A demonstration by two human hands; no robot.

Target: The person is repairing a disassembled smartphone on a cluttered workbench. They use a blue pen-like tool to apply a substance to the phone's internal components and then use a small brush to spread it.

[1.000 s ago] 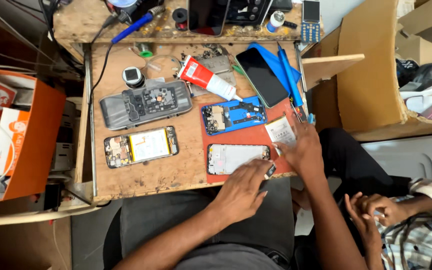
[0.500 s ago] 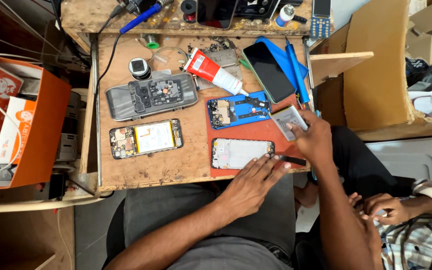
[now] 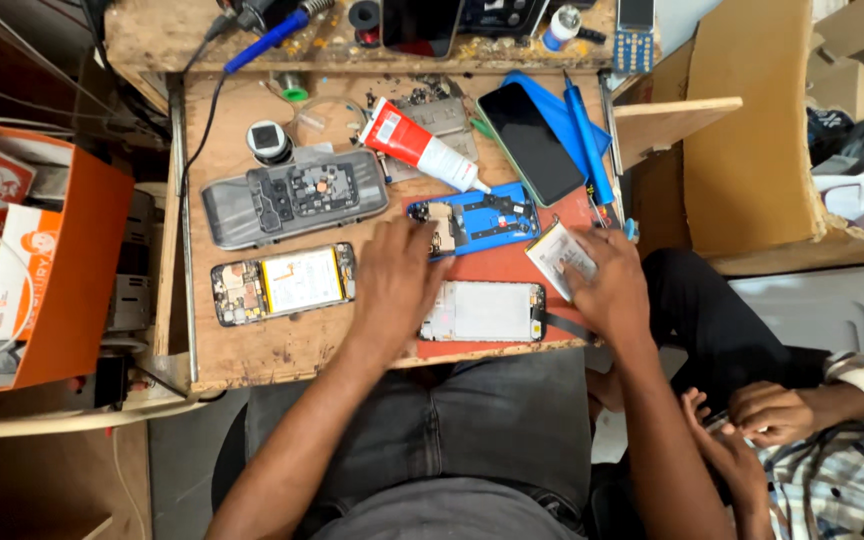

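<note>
Left hand (image 3: 392,285) flat, palm down, fingers forward; right hand (image 3: 607,290) curled, fingertips pressed down.

- The left hand (image 3: 392,285) rests left of the phone screen (image 3: 482,311).
- The right hand (image 3: 607,290) rests right of it, on a small battery (image 3: 557,252).
- The phone frame (image 3: 477,221) lies just behind the screen.

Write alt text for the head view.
Left hand rests on the red mat beside a white phone display panel; right hand presses a pale flat battery. Opened phones and a red-and-white glue tube cover the wooden bench.

dark phone screen (image 3: 530,142) on blue mat – orange box (image 3: 77,270) far left
</note>
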